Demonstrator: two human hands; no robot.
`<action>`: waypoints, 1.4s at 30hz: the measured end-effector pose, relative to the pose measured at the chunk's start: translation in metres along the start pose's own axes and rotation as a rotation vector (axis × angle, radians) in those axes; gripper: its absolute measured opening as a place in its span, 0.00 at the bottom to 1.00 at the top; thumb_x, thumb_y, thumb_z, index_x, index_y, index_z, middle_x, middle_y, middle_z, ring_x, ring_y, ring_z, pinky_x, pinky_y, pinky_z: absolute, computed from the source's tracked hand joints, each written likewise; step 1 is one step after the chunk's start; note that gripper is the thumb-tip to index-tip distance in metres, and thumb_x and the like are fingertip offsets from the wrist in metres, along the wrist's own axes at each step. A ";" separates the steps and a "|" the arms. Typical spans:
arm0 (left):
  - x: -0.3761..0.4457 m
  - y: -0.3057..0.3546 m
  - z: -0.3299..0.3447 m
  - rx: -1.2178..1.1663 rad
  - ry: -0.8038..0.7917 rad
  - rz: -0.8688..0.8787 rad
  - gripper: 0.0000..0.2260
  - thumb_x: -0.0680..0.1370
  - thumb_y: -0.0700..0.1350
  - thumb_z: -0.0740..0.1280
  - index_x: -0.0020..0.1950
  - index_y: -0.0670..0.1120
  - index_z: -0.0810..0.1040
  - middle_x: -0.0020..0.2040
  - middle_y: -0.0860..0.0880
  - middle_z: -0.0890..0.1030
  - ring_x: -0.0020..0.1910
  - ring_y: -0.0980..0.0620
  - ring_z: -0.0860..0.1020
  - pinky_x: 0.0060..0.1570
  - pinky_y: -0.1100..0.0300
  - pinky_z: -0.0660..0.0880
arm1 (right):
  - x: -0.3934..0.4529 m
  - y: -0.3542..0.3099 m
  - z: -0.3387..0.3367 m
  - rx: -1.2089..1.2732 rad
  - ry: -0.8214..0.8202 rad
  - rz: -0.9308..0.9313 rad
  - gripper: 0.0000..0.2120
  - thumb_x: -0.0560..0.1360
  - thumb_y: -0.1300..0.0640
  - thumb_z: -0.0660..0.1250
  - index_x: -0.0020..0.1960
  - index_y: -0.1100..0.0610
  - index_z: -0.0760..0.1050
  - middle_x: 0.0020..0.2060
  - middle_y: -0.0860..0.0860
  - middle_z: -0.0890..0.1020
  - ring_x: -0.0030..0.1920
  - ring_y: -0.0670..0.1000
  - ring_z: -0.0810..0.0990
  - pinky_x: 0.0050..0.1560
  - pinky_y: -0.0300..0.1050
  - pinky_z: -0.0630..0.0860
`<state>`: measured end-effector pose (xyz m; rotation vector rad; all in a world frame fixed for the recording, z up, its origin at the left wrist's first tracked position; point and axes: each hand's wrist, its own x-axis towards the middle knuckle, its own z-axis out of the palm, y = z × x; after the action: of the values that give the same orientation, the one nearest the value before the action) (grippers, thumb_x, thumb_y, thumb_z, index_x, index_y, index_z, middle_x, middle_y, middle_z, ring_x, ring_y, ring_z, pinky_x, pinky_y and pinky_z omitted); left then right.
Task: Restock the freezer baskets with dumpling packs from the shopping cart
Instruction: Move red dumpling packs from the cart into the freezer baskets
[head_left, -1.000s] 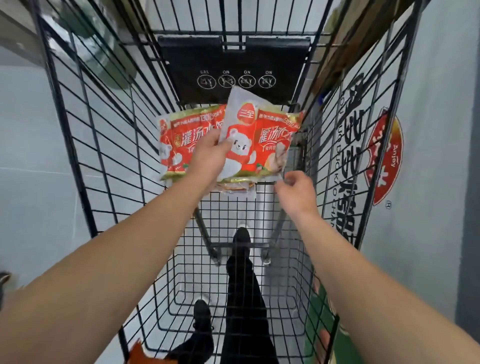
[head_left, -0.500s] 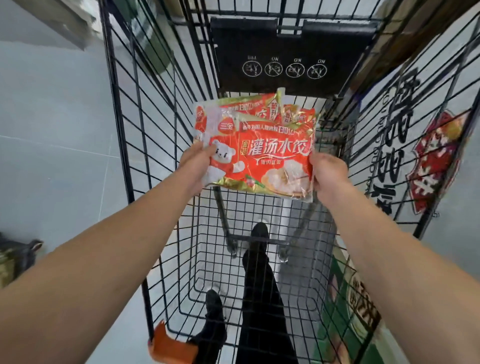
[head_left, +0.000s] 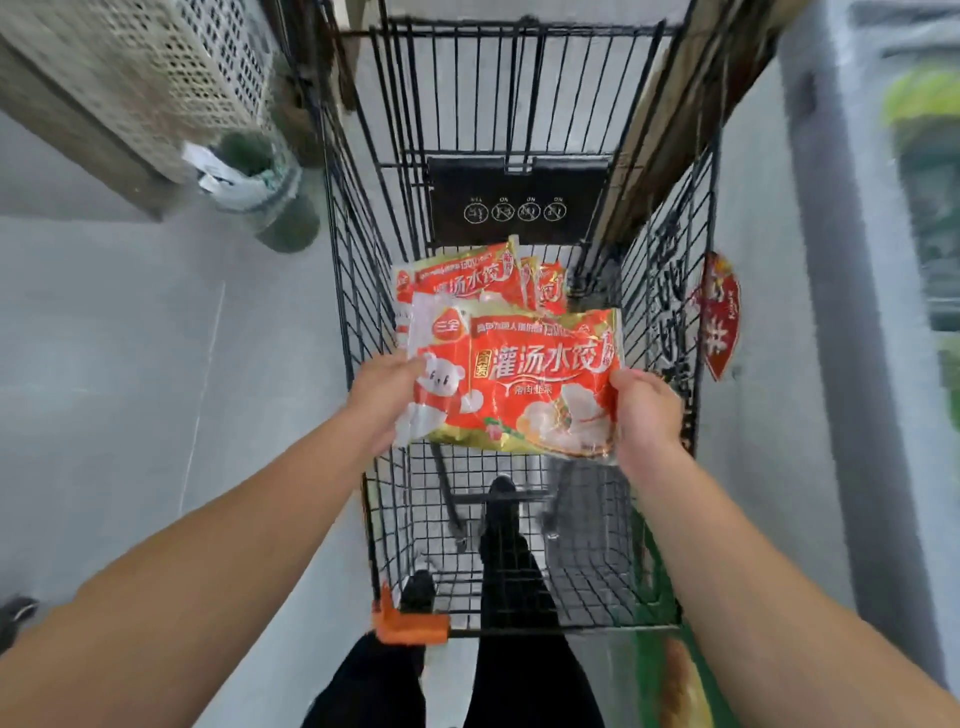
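Observation:
A stack of red and gold dumpling packs (head_left: 524, 379) hangs above the black wire shopping cart (head_left: 519, 551). My left hand (head_left: 384, 400) grips the stack's left edge, and my right hand (head_left: 644, 415) grips its right edge. The front pack faces me flat, with white lettering and a cartoon bear. Behind it the tops of further packs (head_left: 467, 275) stick up, held in the same stack. The cart's floor below is bare wire, and my legs show through it.
The freezer cabinet (head_left: 883, 312) runs along the right, with a red sticker (head_left: 719, 317) on its side. A perforated white crate (head_left: 156, 78) and a green bin (head_left: 265, 187) stand at the upper left. An orange corner guard (head_left: 405, 623) marks the cart's near left corner.
My right hand has taken hold of the packs' right edge, so both hands now carry the stack. The packs have come up and toward me, and the view has swung back from the cart.

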<state>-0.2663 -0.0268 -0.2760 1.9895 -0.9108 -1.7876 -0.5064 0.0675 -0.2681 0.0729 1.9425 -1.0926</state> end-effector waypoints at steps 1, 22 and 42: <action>-0.008 -0.002 -0.005 -0.011 -0.016 0.006 0.06 0.80 0.46 0.69 0.53 0.45 0.82 0.48 0.45 0.86 0.47 0.44 0.86 0.51 0.45 0.82 | -0.011 0.004 -0.007 0.020 0.021 -0.012 0.06 0.76 0.60 0.68 0.40 0.54 0.79 0.40 0.51 0.85 0.46 0.54 0.84 0.50 0.52 0.81; -0.249 -0.071 0.063 0.458 -0.643 0.319 0.08 0.80 0.44 0.70 0.53 0.39 0.82 0.45 0.40 0.86 0.44 0.40 0.86 0.50 0.39 0.82 | -0.271 0.173 -0.256 0.578 0.522 -0.122 0.02 0.74 0.58 0.72 0.45 0.57 0.83 0.44 0.54 0.87 0.45 0.56 0.86 0.53 0.59 0.82; -0.479 -0.298 0.307 0.856 -0.928 0.467 0.08 0.76 0.43 0.72 0.46 0.38 0.84 0.42 0.42 0.86 0.44 0.42 0.85 0.55 0.44 0.81 | -0.378 0.369 -0.572 0.755 0.748 -0.078 0.06 0.77 0.62 0.68 0.42 0.59 0.81 0.38 0.52 0.87 0.45 0.57 0.85 0.54 0.58 0.81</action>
<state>-0.4982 0.5571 -0.1441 0.9385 -2.4962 -2.1913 -0.4942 0.8305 -0.1137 0.9353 2.0216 -2.0009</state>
